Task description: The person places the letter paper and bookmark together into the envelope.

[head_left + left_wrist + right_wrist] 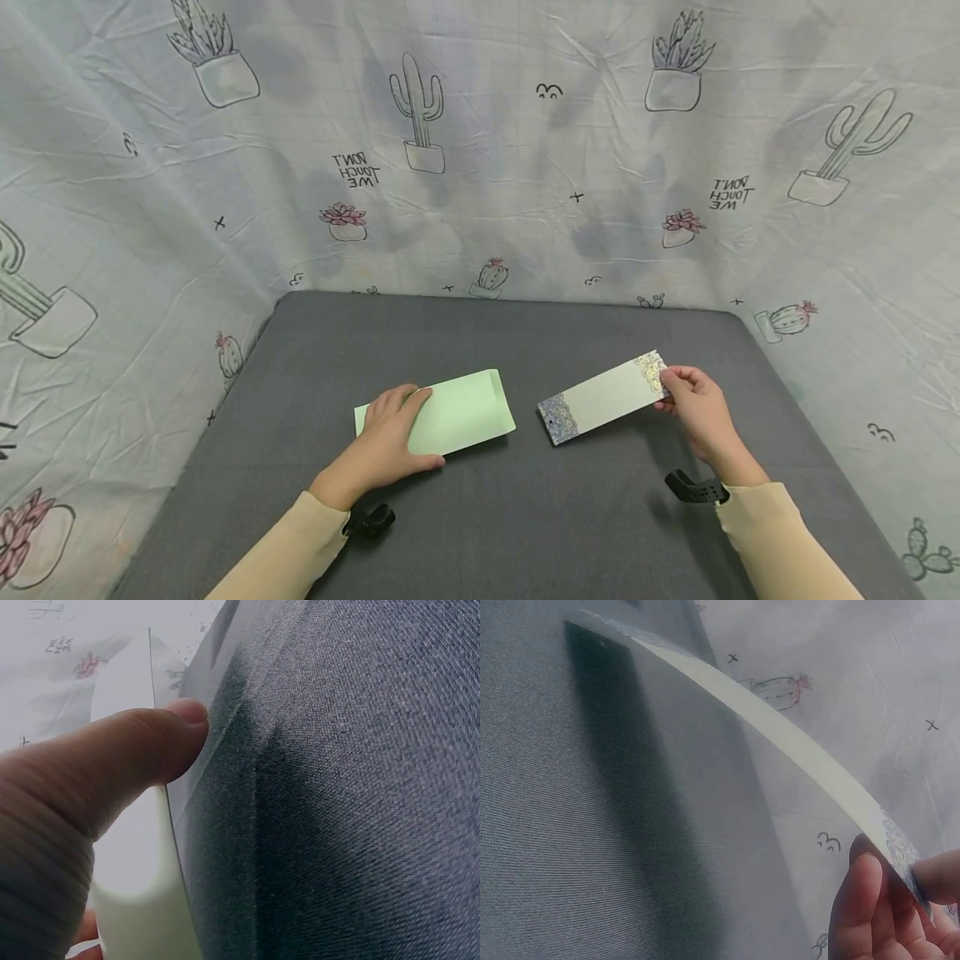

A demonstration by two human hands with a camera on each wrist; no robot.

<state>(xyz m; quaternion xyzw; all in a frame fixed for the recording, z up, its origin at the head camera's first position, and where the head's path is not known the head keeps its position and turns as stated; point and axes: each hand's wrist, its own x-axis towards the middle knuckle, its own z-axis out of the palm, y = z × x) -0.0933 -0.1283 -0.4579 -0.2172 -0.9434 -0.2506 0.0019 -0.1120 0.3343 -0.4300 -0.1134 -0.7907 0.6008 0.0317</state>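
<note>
A pale green envelope [465,410] lies at a slant over the middle of the table, its folded flap end facing right. My left hand [390,433] spans it and grips it by its long edges, the thumb at the near edge. In the left wrist view the thumb [150,746] crosses the edge of the envelope [142,900]. My right hand [701,408] pinches the right end of a long white bookmark [607,396] between thumb and fingers. The bookmark has lacy patterned ends and a small hole at its left end. In the right wrist view the bookmark [802,746] bows above the table, casting a shadow.
The dark grey table [495,533] runs back to a hanging pale cloth [495,125] printed with cacti, which also closes off both sides. Black straps [693,487] sit on both wrists, by the cream sleeves [780,533].
</note>
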